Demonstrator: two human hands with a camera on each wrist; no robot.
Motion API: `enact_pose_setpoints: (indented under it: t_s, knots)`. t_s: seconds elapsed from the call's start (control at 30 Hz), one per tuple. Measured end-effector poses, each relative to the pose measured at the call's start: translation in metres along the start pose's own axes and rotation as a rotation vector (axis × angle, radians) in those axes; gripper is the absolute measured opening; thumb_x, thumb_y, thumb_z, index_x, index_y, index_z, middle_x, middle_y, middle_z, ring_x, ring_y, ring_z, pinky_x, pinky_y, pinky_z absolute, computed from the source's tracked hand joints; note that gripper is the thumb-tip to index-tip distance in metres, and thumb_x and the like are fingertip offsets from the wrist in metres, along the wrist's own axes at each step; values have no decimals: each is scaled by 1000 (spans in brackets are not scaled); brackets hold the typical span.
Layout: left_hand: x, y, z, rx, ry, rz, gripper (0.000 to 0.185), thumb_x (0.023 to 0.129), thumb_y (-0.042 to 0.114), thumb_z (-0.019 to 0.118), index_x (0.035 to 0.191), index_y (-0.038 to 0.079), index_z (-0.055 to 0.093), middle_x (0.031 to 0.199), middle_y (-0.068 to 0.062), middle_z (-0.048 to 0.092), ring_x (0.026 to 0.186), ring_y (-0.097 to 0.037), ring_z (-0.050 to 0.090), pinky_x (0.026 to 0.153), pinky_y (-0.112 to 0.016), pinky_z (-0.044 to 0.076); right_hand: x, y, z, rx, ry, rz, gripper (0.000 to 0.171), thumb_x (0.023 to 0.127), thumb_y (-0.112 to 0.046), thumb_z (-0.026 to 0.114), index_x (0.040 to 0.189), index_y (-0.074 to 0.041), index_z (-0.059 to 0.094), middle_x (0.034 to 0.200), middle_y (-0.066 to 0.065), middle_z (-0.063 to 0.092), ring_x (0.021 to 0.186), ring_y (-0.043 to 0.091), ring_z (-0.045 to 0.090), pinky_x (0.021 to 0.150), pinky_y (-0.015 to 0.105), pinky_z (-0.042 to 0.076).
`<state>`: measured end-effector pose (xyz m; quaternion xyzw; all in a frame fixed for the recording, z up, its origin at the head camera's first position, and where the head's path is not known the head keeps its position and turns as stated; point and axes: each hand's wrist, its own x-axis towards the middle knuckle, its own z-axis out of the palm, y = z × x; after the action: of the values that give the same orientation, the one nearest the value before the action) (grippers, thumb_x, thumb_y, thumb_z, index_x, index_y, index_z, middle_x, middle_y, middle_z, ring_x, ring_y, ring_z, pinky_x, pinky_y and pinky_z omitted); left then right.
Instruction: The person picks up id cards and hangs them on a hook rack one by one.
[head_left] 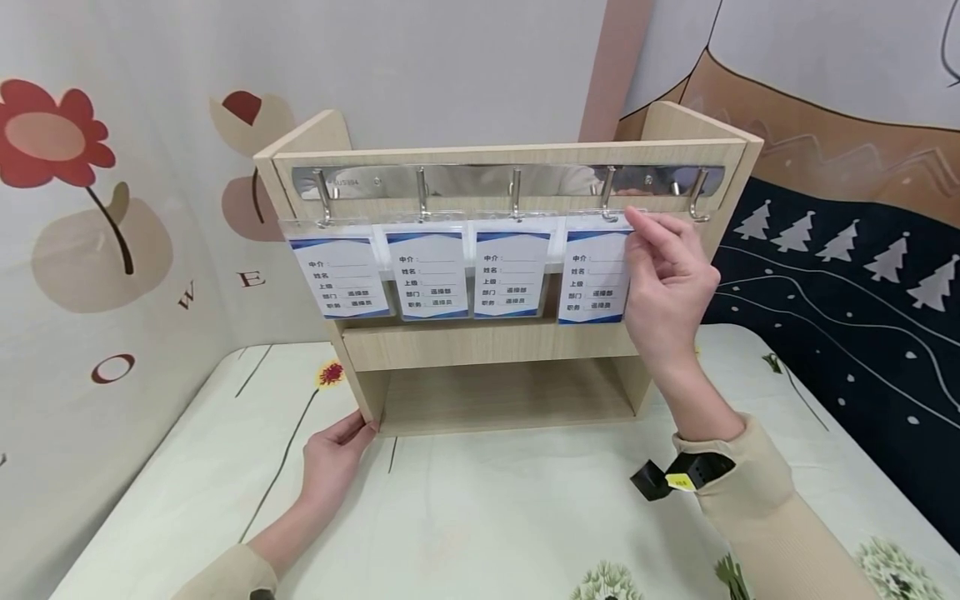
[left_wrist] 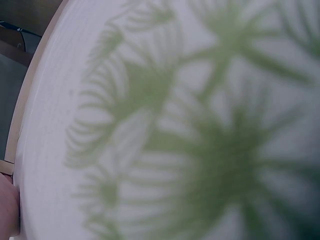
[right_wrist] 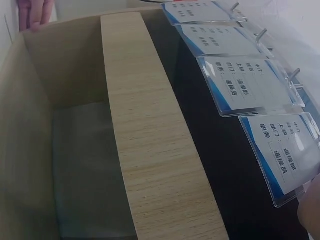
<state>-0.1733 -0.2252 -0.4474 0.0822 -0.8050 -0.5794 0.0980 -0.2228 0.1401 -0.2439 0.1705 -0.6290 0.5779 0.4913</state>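
In the head view, my right hand (head_left: pixel 671 271) pinches the upper right edge of a clear badge holder with a printed card (head_left: pixel 592 279), which hangs at the second hook (head_left: pixel 607 192) from the right. Three matching badge holders hang in a row to its left, the nearest one (head_left: pixel 510 275) beside it. My left hand (head_left: pixel 337 458) grips the lower left front corner of a light wooden shelf (head_left: pixel 487 346) between thumb and fingers. The right wrist view shows the held badge holder (right_wrist: pixel 285 155) tilted, with a fingertip (right_wrist: pixel 311 210) at its edge.
A shiny metal hook rail (head_left: pixel 465 179) runs along the shelf's upper board, its rightmost hook (head_left: pixel 699 196) bare. The shelf stands on a flower-printed cloth (head_left: pixel 465 500). Behind it hang a pale patterned curtain (head_left: pixel 465 75) and a dark tree-printed fabric (head_left: pixel 840 275).
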Motion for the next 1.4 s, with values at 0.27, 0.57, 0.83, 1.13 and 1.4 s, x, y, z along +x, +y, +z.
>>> enact_pose_setpoints:
  t_s: [0.27, 0.57, 0.83, 1.13, 1.4]
  knots:
    - [0, 0, 0, -2, 0, -6, 40, 101, 9, 66, 138, -4, 61, 132, -22, 64, 96, 9, 63, 80, -11, 53, -2, 9, 2, 67, 19, -24, 26, 95, 14, 62, 115, 4, 75, 109, -7, 65, 105, 17, 58, 85, 21, 52]
    - [-1, 0, -1, 0, -7, -7, 41, 101, 12, 66, 139, -2, 60, 133, -20, 63, 99, 8, 62, 81, -11, 52, -10, 10, -7, 179, 87, 12, 25, 92, 15, 66, 116, 11, 72, 117, 5, 63, 111, 24, 58, 104, 33, 50]
    - [-1, 1, 0, -5, -8, -9, 41, 102, 11, 66, 140, -2, 60, 134, -20, 62, 97, 10, 61, 82, -11, 52, -17, 13, -34, 181, 72, -7, 25, 90, 13, 70, 115, 12, 71, 113, 8, 65, 105, 24, 63, 100, 29, 52]
    - [-2, -1, 0, 19, -8, -13, 41, 102, 15, 66, 140, -1, 60, 134, -19, 63, 104, 3, 63, 81, -10, 52, -24, 12, -78, 5, -105, -33, 26, 89, 18, 68, 115, 17, 69, 113, 4, 67, 103, 20, 67, 96, 22, 52]
    - [0, -3, 1, 27, 9, -6, 40, 101, 13, 67, 139, -1, 61, 132, -18, 64, 106, 0, 64, 80, -10, 52, -33, 15, -112, -79, -234, -11, 32, 89, 23, 63, 119, 13, 69, 113, 14, 70, 104, 17, 69, 93, 19, 52]
